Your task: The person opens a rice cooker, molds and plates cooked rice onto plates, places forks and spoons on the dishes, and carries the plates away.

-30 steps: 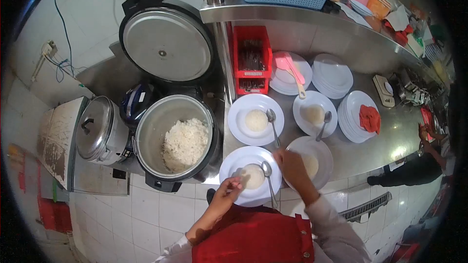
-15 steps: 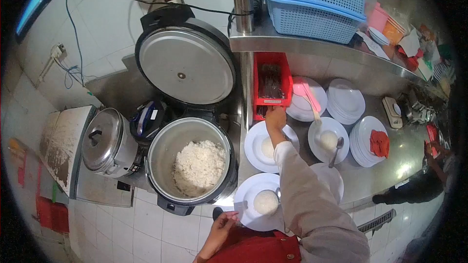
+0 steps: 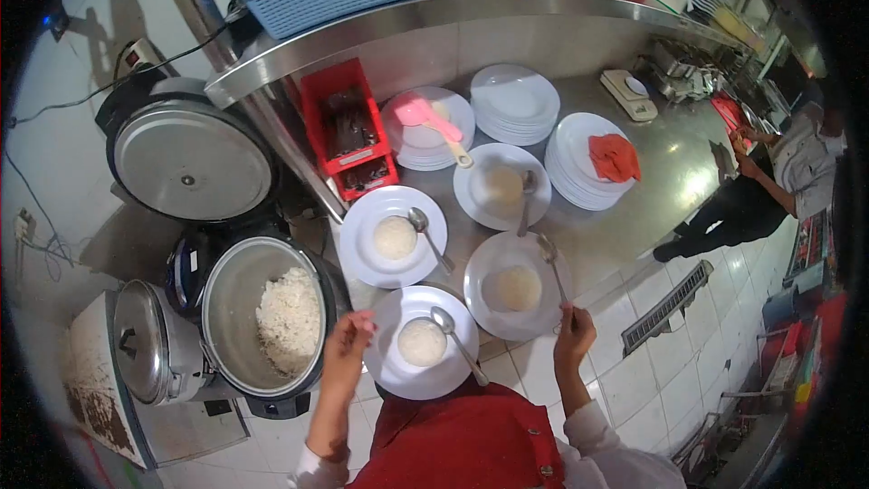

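My right hand [image 3: 574,335] pinches the handle end of a spoon [image 3: 556,273], whose bowl rests on the right rim of a white plate [image 3: 480,303]. A rounded mound of rice [image 3: 518,289] sits in that plate. Beside the left rim of the nearest plate [image 3: 385,371] is my left hand [image 3: 346,349], fingers loosely bent and nothing visible in them; I cannot tell whether it touches the rim. That plate holds a rice mound [image 3: 422,343] and a spoon [image 3: 462,349]. Two more plates behind, a left one [image 3: 358,254] and a right one [image 3: 471,204], also carry rice and spoons.
An open rice cooker [image 3: 217,308] stands at the left. Behind the plates are red bins [image 3: 337,81] and plate stacks [image 3: 516,100], one with a pink paddle [image 3: 430,118], another with a red cloth [image 3: 614,158]. A steel shelf [image 3: 543,4] overhangs. A co-worker [image 3: 769,172] stands at right.
My right hand has come back from the red bin and now holds a spoon at the near right plate. The view has swung right. My left hand remains near the closest plate's left side.
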### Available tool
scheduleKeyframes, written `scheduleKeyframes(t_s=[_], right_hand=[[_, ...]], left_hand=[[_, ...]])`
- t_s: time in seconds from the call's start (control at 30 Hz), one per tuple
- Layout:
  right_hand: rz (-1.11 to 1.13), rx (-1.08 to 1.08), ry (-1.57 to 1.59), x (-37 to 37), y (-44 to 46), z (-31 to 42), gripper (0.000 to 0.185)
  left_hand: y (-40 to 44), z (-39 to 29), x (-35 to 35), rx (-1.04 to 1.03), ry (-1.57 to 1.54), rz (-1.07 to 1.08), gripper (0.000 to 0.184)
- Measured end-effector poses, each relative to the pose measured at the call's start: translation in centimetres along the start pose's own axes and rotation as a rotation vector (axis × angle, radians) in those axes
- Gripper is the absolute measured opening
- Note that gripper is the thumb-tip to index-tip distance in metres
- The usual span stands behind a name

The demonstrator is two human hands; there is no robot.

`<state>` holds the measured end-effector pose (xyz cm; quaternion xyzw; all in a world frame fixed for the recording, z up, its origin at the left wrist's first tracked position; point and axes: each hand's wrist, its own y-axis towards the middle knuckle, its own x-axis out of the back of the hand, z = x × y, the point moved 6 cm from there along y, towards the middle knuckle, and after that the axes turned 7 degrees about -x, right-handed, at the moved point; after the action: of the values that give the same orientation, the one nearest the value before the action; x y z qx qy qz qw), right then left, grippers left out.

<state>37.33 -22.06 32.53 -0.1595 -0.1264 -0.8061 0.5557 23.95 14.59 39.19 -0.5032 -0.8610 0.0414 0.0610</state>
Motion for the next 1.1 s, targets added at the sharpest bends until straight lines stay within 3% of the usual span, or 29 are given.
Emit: scheduleKeyframes(t_s=[0.1, 0.17, 0.3, 0.33, 0.4, 0.47, 0.53, 0.6, 0.67, 0.73, 0.77, 0.83, 0.93, 1.0, 1.07, 1.1], right_hand=[[-0.001, 0.021, -0.19, 2.5, -0.5, -3.8, 0.024], [0.062, 0.0, -0.211, 2.3, -0.6, -3.8, 0.025], [0.114, -0.012, -0.475, 1.6, 0.5, -2.0, 0.029], [-0.008, 0.166, -0.51, 1.5, 1.5, -1.8, 0.029], [0.015, 0.285, -0.431, 0.3, 3.1, 3.7, 0.027], [0.081, 0.332, -0.303, -1.9, 4.3, 9.4, 0.025], [0.128, 0.386, -0.185, -4.3, 4.9, 13.0, 0.023], [0.282, 0.578, -0.101, -7.6, 4.9, 16.4, 0.02], [0.34, 0.551, 0.021, -9.8, 3.6, 19.6, 0.02], [0.341, 0.69, -0.017, -12.3, 2.8, 20.8, 0.02], [0.386, 0.663, 0.005, -13.1, 2.3, 21.2, 0.021], [0.42, 0.705, 0.059, -14.5, 1.3, 22.0, 0.022], [0.455, 0.695, 0.066, -14.8, 0.8, 22.4, 0.021], [0.477, 0.662, 0.039, -15.0, 0.9, 22.1, 0.021], [0.453, 0.643, 0.032, -14.7, 1.2, 21.7, 0.021], [0.457, 0.641, 0.034, -14.6, 1.4, 21.6, 0.021]], left_hand=[[4.8, -3.6, -0.9, -0.121, 0.09, 0.001, 0.023], [9.1, -6.6, -1.4, -0.356, 0.329, 0.013, 0.024], [17.6, -12.2, -2.5, -0.666, 0.714, -0.166, 0.024], [19.7, -13.2, -2.8, -0.711, 0.874, -0.183, 0.021], [24.5, -12.7, -2.7, -0.804, 1.075, -0.305, 0.018], [28.9, -10.9, -2.2, -0.69, 1.251, -0.406, 0.023], [30.3, -10.8, -2.5, -0.45, 1.349, -0.318, 0.024], [32.0, -10.4, -2.2, -0.225, 1.185, -0.271, 0.037], [35.2, -8.2, -1.9, -0.261, 1.294, -0.354, 0.048], [35.0, -8.7, -2.5, -0.144, 1.298, -0.356, 0.041], [35.8, -8.8, -2.5, -0.154, 1.291, -0.364, 0.041], [37.7, -7.7, -2.4, 0.021, 1.205, -0.172, 0.035], [37.3, -8.4, -2.8, 0.071, 1.227, -0.168, 0.031], [38.7, -7.1, -1.7, 0.027, 1.186, -0.197, 0.029], [39.0, -6.6, -0.2, -0.054, 0.965, -0.427, 0.031], [38.5, -6.9, 0.0, -0.051, 0.968, -0.429, 0.031]])
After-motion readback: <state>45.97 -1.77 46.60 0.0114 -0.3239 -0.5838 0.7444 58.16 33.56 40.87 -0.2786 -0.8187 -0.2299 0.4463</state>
